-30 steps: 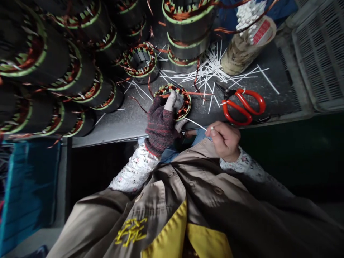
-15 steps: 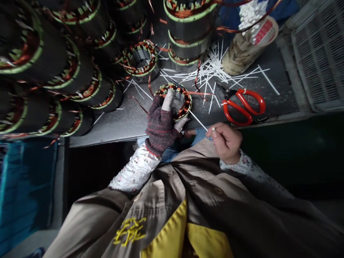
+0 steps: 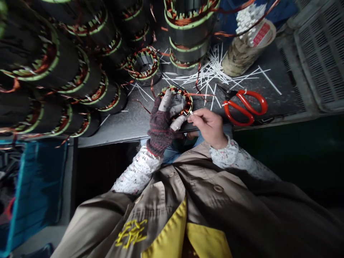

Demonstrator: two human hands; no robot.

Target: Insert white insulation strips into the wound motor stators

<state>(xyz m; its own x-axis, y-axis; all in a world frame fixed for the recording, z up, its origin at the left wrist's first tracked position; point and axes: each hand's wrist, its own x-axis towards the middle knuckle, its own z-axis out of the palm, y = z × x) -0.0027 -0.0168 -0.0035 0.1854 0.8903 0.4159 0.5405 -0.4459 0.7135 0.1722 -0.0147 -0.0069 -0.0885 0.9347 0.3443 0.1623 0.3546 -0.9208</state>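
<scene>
A motor stator (image 3: pixel 189 98) with copper windings and a light green insulating edge lies at the front of the bench. My left hand (image 3: pixel 162 123), in a dark knitted glove with wrapped fingertips, grips it, with fingers over the rim and inside the bore. At the stator's near right edge my bare right hand (image 3: pixel 208 125) is closed in a pinch on a white cable tie (image 3: pixel 190 113). Only the tie's small end shows; the rest is hidden. My left thumb is close to the pinching fingertips. A copper lead stretches from the stator toward the right.
Red-handled scissors (image 3: pixel 245 107) lie to the right. Loose white cable ties (image 3: pixel 212 68) are scattered behind the stator, beside a tape-wrapped holder (image 3: pixel 238 53) full of them. Stacked stators (image 3: pixel 189 39) crowd the back and left. A blue crate (image 3: pixel 40 182) stands lower left.
My right hand has moved left and up to the stator's rim, along with the cable tie. The tie's long strip no longer shows between hand and stator. My left hand keeps its hold.
</scene>
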